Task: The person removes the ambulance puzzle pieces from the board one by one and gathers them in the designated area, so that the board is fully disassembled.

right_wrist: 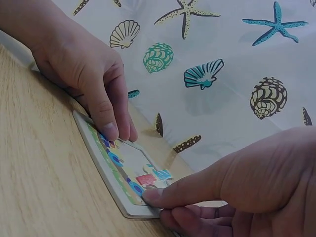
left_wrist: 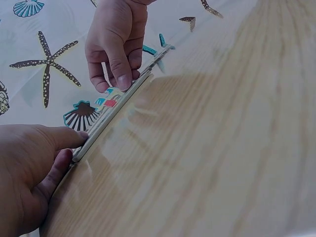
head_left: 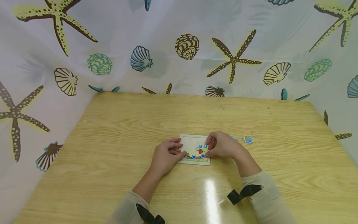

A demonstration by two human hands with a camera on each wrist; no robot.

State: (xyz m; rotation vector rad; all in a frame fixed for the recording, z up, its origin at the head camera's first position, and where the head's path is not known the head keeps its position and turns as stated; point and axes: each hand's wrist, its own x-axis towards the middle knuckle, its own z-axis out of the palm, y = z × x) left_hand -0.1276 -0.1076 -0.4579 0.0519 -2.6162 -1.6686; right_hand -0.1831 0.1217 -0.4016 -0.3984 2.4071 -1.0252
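A small jigsaw puzzle board (head_left: 193, 139) with a pale frame lies on the table, its lower part filled with a colourful train picture. My left hand (head_left: 165, 155) grips the board's left side, the thumb over the lower left corner and the fingers along the edge. At the right side, my right hand (head_left: 223, 145) has its thumb and curled fingers on a puzzle piece (right_wrist: 147, 178) with red and blue parts. In the right wrist view the thumb covers a corner of that piece. How far the piece sits into the board cannot be told.
Beyond my right hand lie a loose puzzle piece (head_left: 247, 139) and a blue piece (head_left: 234, 138) partly hidden by the hand. The wooden table (head_left: 126, 124) is bounded by a white cloth (head_left: 165, 28) printed with shells and starfish.
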